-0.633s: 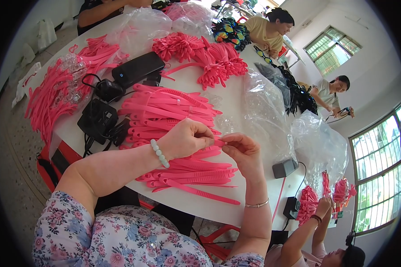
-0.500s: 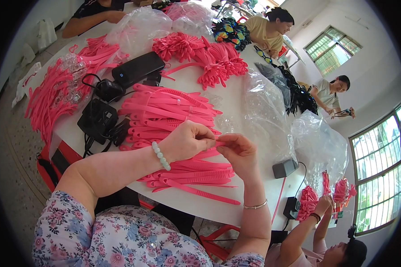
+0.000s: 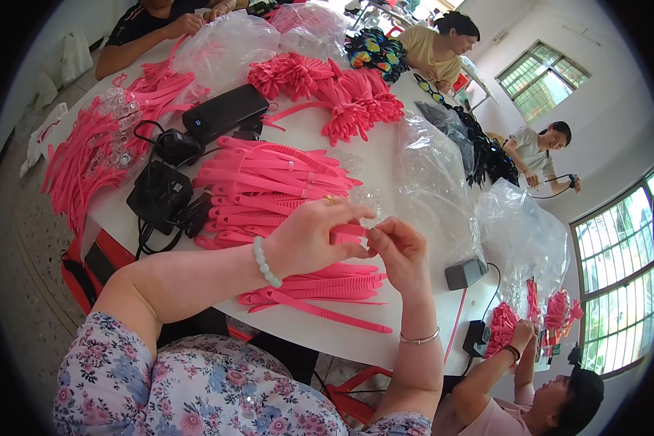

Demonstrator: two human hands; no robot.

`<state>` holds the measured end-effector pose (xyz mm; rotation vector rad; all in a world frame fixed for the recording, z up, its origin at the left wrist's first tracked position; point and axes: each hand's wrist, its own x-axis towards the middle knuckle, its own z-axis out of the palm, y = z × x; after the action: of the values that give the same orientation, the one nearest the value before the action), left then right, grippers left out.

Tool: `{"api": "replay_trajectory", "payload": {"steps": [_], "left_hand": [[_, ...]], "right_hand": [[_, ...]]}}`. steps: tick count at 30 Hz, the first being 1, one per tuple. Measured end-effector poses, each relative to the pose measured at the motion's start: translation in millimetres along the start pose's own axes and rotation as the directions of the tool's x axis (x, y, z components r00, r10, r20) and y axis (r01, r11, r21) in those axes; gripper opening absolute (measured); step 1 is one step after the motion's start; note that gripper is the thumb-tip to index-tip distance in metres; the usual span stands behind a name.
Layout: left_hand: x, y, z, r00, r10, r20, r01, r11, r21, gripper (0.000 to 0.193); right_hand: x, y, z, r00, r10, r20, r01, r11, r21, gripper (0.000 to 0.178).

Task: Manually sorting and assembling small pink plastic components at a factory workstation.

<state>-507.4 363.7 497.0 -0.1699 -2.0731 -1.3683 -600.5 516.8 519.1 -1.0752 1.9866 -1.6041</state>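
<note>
Both my hands meet over a pile of pink rubber straps (image 3: 269, 174) laid side by side on the white table (image 3: 374, 174). My left hand (image 3: 316, 236), below a pale bead bracelet, curls its thumb and fingers around a short visible stretch of pink strap (image 3: 350, 230). Thumb and fingertips of my right hand (image 3: 400, 254) pinch at the strap's end, touching the left fingertips. Any small part between the fingertips is too hidden to make out. Closer to me, more straps (image 3: 327, 291) lie in a loose row, one reaching out to the right.
A black power bank (image 3: 225, 114) and black adapters (image 3: 160, 196) with cables lie left of the pile. Beyond are bundled pink straps (image 3: 363, 102), straps with clear buckles (image 3: 116, 123) and plastic bags (image 3: 436, 174). Several co-workers sit around the table, one handling straps (image 3: 503, 327) at right.
My hands have shifted slightly right; the left fingers have opened wider around the strap. The co-worker at the far left now lifts a pink strap.
</note>
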Motion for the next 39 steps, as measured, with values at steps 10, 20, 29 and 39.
{"api": "replay_trajectory", "payload": {"steps": [10, 20, 29, 39], "left_hand": [[-2.1, 0.5, 4.4, 0.96, 0.268, -0.076, -0.266, 0.963, 0.035, 0.021], [-2.3, -7.0, -0.6, 0.987, 0.148, -0.068, -0.138, 0.982, 0.132, 0.019], [31.5, 26.8, -39.0, 0.859, 0.505, -0.088, -0.374, 0.734, 0.567, 0.018], [23.9, -19.8, -53.1, 0.86, 0.351, 0.37, -0.487, 0.347, 0.801, 0.02]], "right_hand": [[-6.2, -21.4, 1.1, 0.994, 0.081, -0.068, -0.061, 0.966, 0.249, 0.009], [2.9, -1.7, -33.5, 0.969, 0.102, -0.225, 0.002, 0.906, 0.423, 0.011], [9.4, 11.3, -49.3, 0.981, 0.037, -0.189, 0.035, 0.93, 0.365, 0.024], [4.9, 4.7, -45.5, 0.988, 0.018, -0.152, 0.02, 0.969, 0.247, 0.021]]}}
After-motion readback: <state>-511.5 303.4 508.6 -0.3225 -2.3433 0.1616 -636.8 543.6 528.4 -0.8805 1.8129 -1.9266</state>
